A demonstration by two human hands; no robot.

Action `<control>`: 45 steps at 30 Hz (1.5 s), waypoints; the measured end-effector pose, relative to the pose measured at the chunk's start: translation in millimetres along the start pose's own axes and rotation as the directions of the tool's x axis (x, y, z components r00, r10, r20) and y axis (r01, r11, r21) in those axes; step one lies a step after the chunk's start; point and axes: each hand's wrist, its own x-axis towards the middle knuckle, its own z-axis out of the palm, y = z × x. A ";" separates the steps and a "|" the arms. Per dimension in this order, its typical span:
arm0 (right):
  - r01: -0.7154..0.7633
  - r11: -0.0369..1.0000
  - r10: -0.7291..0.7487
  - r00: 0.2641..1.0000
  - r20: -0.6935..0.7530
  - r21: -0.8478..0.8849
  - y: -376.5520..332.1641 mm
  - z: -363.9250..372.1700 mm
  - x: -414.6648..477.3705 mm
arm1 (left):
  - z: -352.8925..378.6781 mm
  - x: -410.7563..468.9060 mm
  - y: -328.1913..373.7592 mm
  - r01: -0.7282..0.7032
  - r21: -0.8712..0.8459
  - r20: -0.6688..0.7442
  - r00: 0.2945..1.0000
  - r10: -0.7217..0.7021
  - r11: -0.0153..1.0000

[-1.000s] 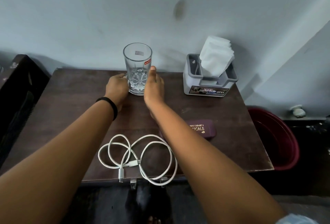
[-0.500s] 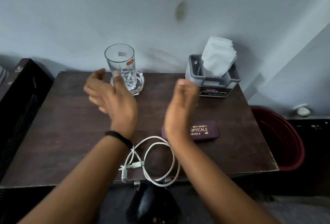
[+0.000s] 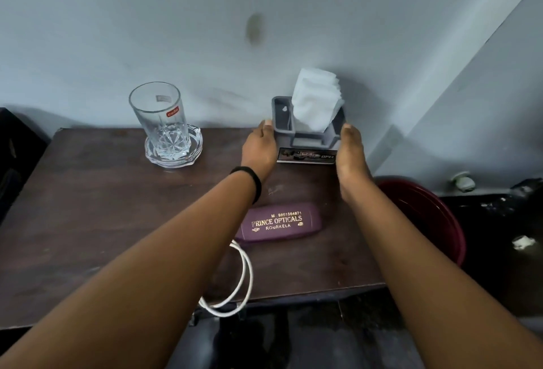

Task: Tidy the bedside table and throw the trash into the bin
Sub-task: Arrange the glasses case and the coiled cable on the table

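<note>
Presses left hand [image 3: 260, 148] and right hand [image 3: 351, 154], fingers straight, flat against opposite sides of grey tissue holder [image 3: 305, 145], standing at back right of worktop [image 3: 102, 221] by the wall. Nearer: purple glasses case [image 3: 279, 221], white cable [image 3: 248, 274]. Back left: glass [image 3: 160, 121] in clear dish [image 3: 194, 145]. Beside worktop's right edge: red bin [image 3: 440, 221].

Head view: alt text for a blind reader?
Left hand and right hand touch the sides of a grey tissue holder on the bedside table. A glass stands on a dish to its left; a purple case lies nearer.
</note>
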 end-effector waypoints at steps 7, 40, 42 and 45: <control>0.028 0.996 -0.034 0.996 0.077 0.080 -2.7 18.5 -12.6 | -23.4 -1.2 -20.8 0.072 -0.081 -0.051 0.996 -0.077 0.994; 0.699 0.663 -0.577 0.706 0.411 -0.269 41.5 11.3 -190.3 | -139.9 -177.0 -78.2 -0.303 0.882 0.130 0.892 0.432 0.360; 0.528 0.833 -0.400 0.783 0.477 -0.168 31.5 32.4 -218.2 | -153.9 -182.4 -79.7 -0.124 0.828 -0.171 0.873 0.457 0.546; 0.320 0.909 -0.112 0.804 0.584 -0.266 27.7 66.3 -236.9 | -173.0 -180.7 -84.3 0.153 0.483 -0.559 0.811 0.170 0.862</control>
